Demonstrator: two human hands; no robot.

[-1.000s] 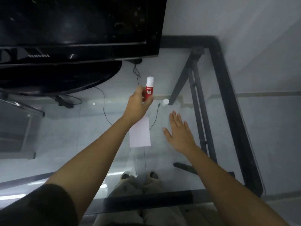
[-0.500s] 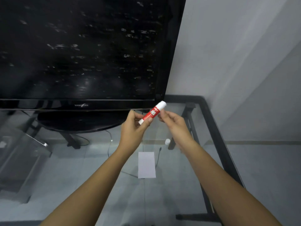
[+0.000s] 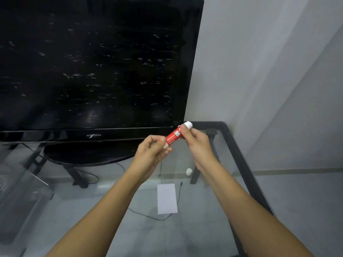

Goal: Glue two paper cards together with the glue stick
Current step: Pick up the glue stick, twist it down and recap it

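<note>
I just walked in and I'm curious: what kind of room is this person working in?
Probably a living room at home: a large black television stands on a glass table with a black frame, against a plain wall, a cable trailing beneath.

Dim, soft-focus picture; faint glare streaks the television screen.

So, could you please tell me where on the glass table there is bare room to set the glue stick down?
Bare glass lies left of the white paper card, toward the black television's oval base, and right of the card up to the black table frame. It is tighter behind the card, near the small white cap.
</note>
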